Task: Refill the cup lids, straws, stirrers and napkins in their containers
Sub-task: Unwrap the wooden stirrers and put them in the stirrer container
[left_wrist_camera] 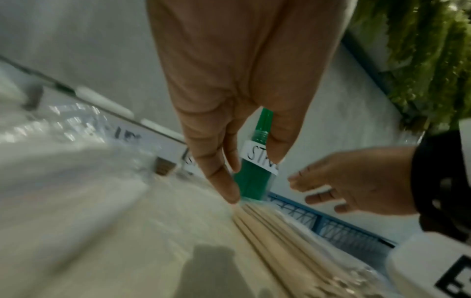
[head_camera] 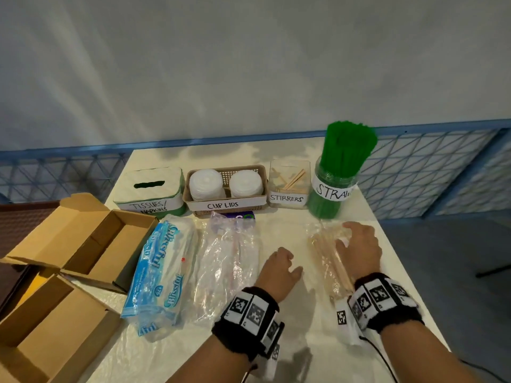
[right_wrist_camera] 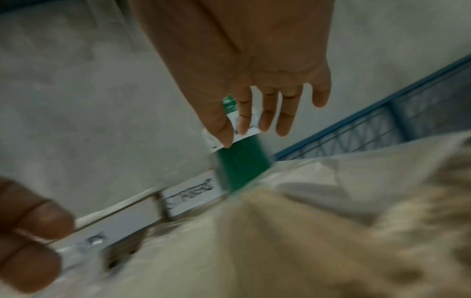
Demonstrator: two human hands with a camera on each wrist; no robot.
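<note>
White surface (head_camera: 276,349) beneath: right hand (head_camera: 359,248), grip spread open, hovers over the bagged wooden stirrers (head_camera: 329,255); left hand (head_camera: 279,268), loosely curled, holds nothing just left of them. Far right stands the straws jar (head_camera: 333,186), with the stirrers box (head_camera: 289,189) just left.

Clear bag of wooden stirrers (head_camera: 327,254) lies flat before the stirrer box (head_camera: 289,186); the straw jar (head_camera: 336,186) stands full beside it.

We count four labelled containers (head_camera: 226,187), two white plastic lid stacks (head_camera: 206,184), three clear plastic packs (head_camera: 229,261), two open cardboard boxes (head_camera: 83,239).
</note>
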